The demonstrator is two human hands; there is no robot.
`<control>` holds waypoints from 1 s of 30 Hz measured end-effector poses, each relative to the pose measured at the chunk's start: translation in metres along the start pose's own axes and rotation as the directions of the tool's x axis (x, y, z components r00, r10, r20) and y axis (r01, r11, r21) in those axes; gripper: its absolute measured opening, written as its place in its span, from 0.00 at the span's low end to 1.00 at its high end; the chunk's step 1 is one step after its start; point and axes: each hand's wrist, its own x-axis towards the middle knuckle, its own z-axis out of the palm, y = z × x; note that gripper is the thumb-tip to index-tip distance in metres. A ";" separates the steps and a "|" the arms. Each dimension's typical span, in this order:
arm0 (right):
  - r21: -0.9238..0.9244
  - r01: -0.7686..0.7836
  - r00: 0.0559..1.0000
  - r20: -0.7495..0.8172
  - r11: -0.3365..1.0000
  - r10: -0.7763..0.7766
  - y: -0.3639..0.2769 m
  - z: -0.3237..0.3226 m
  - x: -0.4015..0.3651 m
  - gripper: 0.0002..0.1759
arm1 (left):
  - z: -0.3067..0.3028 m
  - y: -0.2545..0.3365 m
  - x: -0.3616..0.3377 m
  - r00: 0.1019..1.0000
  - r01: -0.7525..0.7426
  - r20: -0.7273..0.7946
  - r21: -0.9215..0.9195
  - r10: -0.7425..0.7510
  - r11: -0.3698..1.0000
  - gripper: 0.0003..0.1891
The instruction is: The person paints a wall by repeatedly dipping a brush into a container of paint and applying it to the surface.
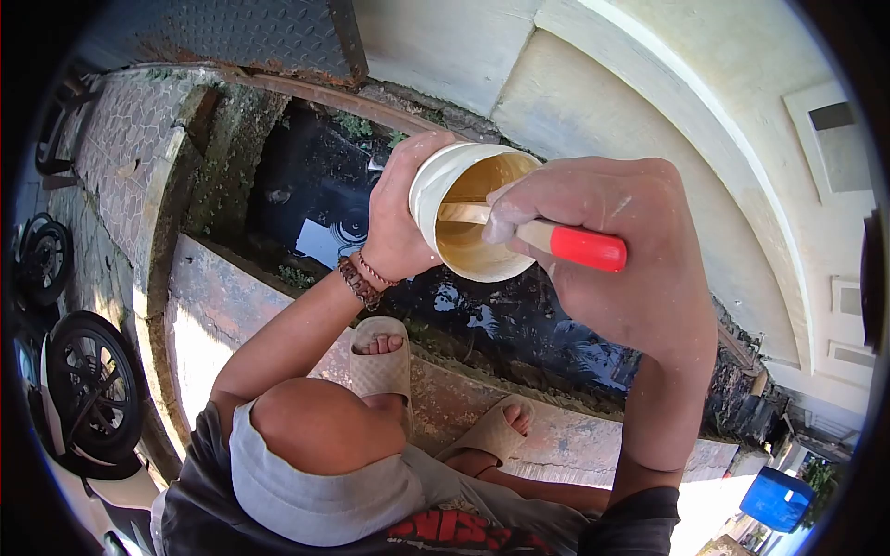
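My left hand (397, 208) is wrapped round the outside of a white tub (429, 185), holding it tilted with its mouth facing me. Yellowish-cream paint (468, 246) coats the inside of the tub. In my right hand (612, 213) is a paintbrush (589, 248) with a pale wooden handle and a red end. Its far part reaches through the tub's mouth, and my fingers hide some of it. Whitish smears mark the fingers of that hand.
Below the tub runs a ditch of dark water (315, 204). My sandalled feet (382, 357) rest on its concrete edge (556, 435). A cream wall (603, 111) rises beyond, beside a rusty metal plate (250, 42). A motorbike wheel (93, 385) stands left; a blue container (777, 499) lies right.
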 end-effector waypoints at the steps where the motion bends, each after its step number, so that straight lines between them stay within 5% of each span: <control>1: 0.043 0.022 0.993 -0.120 0.999 -0.017 0.000 -0.003 -0.003 0.13 | -0.002 0.002 0.002 1.000 0.007 0.029 -0.008 -0.007 1.000 0.39; 13: -0.258 0.163 0.948 -0.226 0.952 -0.223 -0.005 0.012 -0.028 0.13 | -0.010 0.003 0.012 0.985 0.127 0.142 -0.198 -0.100 0.972 0.45; 30: -0.186 0.096 0.927 -0.342 0.978 -0.156 0.006 0.021 -0.041 0.18 | -0.010 0.011 0.010 0.972 0.166 0.188 -0.110 -0.143 0.980 0.43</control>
